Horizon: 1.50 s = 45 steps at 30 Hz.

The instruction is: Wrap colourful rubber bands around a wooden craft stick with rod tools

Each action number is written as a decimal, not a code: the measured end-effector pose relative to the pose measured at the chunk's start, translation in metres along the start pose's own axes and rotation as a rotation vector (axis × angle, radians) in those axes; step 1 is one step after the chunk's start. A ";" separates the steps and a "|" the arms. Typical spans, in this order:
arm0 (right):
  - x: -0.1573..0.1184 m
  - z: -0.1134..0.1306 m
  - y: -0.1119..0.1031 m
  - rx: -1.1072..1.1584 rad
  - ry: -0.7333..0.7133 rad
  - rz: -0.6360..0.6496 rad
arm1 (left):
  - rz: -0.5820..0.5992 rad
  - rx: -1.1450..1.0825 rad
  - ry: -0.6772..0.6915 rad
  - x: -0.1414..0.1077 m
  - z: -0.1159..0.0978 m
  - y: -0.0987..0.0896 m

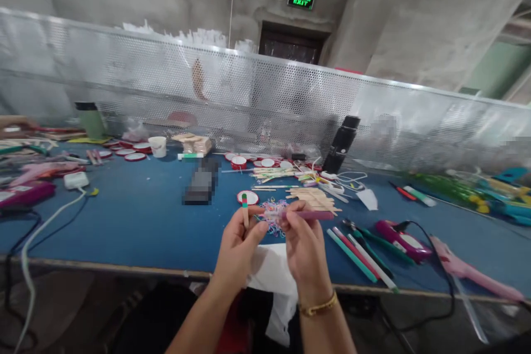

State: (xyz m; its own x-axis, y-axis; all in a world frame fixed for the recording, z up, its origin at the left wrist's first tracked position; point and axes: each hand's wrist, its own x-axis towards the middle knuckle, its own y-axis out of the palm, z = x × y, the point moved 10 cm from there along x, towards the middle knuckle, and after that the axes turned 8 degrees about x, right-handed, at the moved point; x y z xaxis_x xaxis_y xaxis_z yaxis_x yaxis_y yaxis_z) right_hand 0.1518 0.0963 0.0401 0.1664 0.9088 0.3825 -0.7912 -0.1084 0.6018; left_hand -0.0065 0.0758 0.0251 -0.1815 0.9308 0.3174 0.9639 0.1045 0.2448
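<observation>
My left hand [238, 240] is closed on a flat wooden stick [245, 210] that stands upright, its tip coloured green and red. In my right hand [305, 240] lies a dark pink marker pen [313, 214], held level, its see-through end pointing left toward my left fingertips. Whether the left fingers also grip that end I cannot tell. Behind the hands is a pile of small, many-coloured loops or strings [276, 228], partly hidden. A small white disc with a red rim [248, 197] lies just past the stick. White paper [274, 271] hangs over the table edge beneath my hands.
Several markers [352, 257], green-handled pliers [373, 240], a purple device [402, 240] and a pink glue gun [468, 268] lie at right. Bare wooden sticks [313, 199] lie ahead. Toward the back stand a black bottle [342, 144], a white cup [157, 146] and a perforated metal screen [232, 88].
</observation>
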 end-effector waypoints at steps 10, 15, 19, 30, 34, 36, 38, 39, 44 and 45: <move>-0.014 -0.018 0.007 -0.017 -0.071 0.000 | 0.009 0.091 0.052 -0.003 0.000 0.001; -0.015 0.020 -0.035 -0.229 -0.327 -0.198 | -0.049 0.032 0.008 -0.001 0.010 -0.009; -0.019 0.071 -0.064 -0.240 -0.534 -0.304 | -0.106 -0.052 0.026 0.004 0.008 -0.018; -0.047 0.044 0.041 -0.838 -0.675 0.340 | 0.048 0.127 0.082 0.000 -0.002 0.000; -0.048 0.047 0.046 -0.892 -0.685 0.400 | 0.087 0.196 0.107 -0.001 -0.003 0.004; -0.048 0.047 0.051 -0.932 -0.681 0.437 | 0.091 0.220 0.111 -0.002 -0.002 0.005; -0.044 0.047 0.052 -0.942 -0.668 0.438 | 0.079 0.227 0.109 -0.004 -0.001 0.004; -0.039 0.047 0.050 -0.948 -0.655 0.409 | 0.055 0.223 0.104 -0.005 0.000 0.002; 0.001 0.021 0.040 -1.097 -0.401 0.324 | -0.069 0.161 0.094 -0.011 0.005 -0.006; 0.007 0.016 0.039 -1.076 -0.362 0.317 | -0.062 0.165 0.094 -0.012 0.006 -0.005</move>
State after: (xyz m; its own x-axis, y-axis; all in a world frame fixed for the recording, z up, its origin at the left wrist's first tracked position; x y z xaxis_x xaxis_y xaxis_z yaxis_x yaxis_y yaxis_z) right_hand 0.1314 0.0914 0.0777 -0.1062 0.7165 0.6894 -0.8875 0.2443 -0.3907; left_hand -0.0080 0.0667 0.0147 -0.2514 0.8846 0.3927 0.9678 0.2239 0.1153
